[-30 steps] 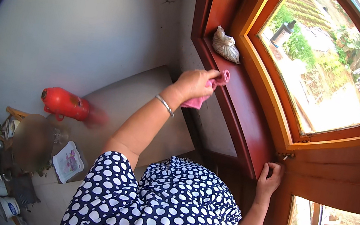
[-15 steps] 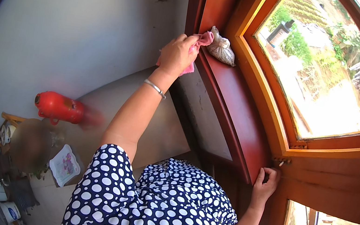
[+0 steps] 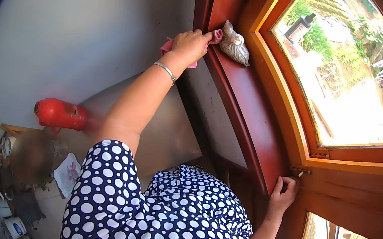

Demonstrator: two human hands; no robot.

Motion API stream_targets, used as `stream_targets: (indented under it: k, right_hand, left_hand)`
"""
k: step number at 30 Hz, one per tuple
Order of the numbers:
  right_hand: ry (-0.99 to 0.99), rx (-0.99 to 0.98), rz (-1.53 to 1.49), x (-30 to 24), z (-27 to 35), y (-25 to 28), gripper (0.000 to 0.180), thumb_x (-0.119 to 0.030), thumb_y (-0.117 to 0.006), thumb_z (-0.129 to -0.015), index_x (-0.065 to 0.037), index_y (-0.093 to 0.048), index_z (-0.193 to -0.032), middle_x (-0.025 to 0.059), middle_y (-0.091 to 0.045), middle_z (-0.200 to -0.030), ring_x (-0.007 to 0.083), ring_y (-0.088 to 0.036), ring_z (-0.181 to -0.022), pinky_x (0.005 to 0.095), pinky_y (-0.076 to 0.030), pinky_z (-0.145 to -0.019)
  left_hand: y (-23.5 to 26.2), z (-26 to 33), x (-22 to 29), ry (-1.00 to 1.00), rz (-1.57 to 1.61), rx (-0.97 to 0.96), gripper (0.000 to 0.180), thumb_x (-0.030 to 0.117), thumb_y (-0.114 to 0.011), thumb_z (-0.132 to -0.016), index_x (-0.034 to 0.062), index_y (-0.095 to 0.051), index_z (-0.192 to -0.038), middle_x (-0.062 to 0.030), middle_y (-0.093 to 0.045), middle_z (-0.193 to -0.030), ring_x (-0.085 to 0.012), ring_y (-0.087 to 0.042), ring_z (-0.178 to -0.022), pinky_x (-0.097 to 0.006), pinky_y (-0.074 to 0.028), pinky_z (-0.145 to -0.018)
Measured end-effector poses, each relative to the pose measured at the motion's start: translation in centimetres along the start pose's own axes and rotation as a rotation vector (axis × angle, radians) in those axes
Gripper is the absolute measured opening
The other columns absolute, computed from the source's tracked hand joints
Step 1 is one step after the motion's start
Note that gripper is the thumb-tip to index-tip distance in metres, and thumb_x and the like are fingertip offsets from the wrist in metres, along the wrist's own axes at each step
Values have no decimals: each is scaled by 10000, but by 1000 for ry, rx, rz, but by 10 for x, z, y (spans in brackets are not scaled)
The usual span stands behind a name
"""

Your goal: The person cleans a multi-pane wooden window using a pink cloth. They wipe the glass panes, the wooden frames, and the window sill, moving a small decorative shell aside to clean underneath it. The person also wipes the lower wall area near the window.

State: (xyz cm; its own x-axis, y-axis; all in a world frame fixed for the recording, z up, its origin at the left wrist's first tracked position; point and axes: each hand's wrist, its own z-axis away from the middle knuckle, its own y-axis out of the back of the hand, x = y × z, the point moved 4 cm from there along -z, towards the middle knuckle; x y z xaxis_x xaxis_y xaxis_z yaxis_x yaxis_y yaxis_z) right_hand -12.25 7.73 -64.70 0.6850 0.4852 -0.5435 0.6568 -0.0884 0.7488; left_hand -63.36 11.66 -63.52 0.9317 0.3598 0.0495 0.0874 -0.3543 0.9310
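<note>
My left hand (image 3: 190, 46) is closed on a pink cloth (image 3: 167, 45), pressing it at the far edge of a dark red wooden sill (image 3: 248, 96). Part of the cloth bunches out past my fingertips. Beside it on the sill stands a knotted clear plastic bag (image 3: 235, 49) with grainy, greyish contents. At the sill's near end, my right hand (image 3: 284, 193) rests with fingers curled and thumb against them. Whether anything is inside those fingers is hidden.
An orange-framed window (image 3: 298, 141) rises along the sill's right side, with a dark bottle (image 3: 300, 27) beyond the glass. At left are a red flask (image 3: 60, 114), a pale flower-patterned tray (image 3: 66, 175) and kitchen clutter. A grey wall (image 3: 90, 28) borders the sill's far end.
My left hand and the cloth have shifted slightly left, away from the bag. My right hand stays at the sill's near end. The view has moved a little.
</note>
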Motion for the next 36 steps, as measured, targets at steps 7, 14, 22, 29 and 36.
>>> stream_targets:
  k: [7, 14, 22, 29, 36]
  right_hand:
    - [30, 29, -16, 2, 2, 1, 140, -119, -711, -900, -44, -601, -945, 154, -583, -983, 344, -577, -951, 414, -474, -864]
    - [34, 17, -28, 4, 1, 0, 145, -120, -713, -898, -41, -602, -947, 154, -580, -989, 346, -576, -956, 416, -473, -866]
    - [-6, -8, -41, 2, -1, 1, 149, -113, -718, -891, -40, -598, -937, 156, -577, -981, 342, -574, -947, 406, -469, -868]
    - [-31, -23, -16, 1, -1, 1, 143, -113, -711, -901, -40, -592, -936, 154, -576, -976, 338, -573, -951, 405, -467, -872]
    - [-11, -5, 4, -2, 1, 2, 133, -96, -705, -901, -43, -591, -943, 148, -582, -956, 338, -580, -921, 406, -475, -849]
  left_hand:
    - [-3, 16, 17, 178, 100, 96, 298, 217, -635, -843, 118, -621, -1124, -132, -703, -1006, -365, -692, -928, -499, -568, -803]
    - [-25, 48, 14, 234, 285, 193, 359, 210, -622, -840, 110, -618, -1185, -151, -707, -1014, -370, -689, -902, -481, -574, -769]
    - [5, 33, -14, 142, 272, 615, 389, 187, -678, -862, 164, -609, -1243, -68, -669, -980, -309, -675, -887, -448, -580, -722]
    - [-27, 28, -13, 69, 120, 466, 304, 200, -666, -880, 175, -676, -1183, -59, -648, -889, -311, -671, -829, -442, -579, -708]
    - [-22, 23, -12, 126, 227, 172, 284, 222, -644, -881, 170, -669, -1159, -116, -710, -982, -359, -689, -902, -470, -575, -761]
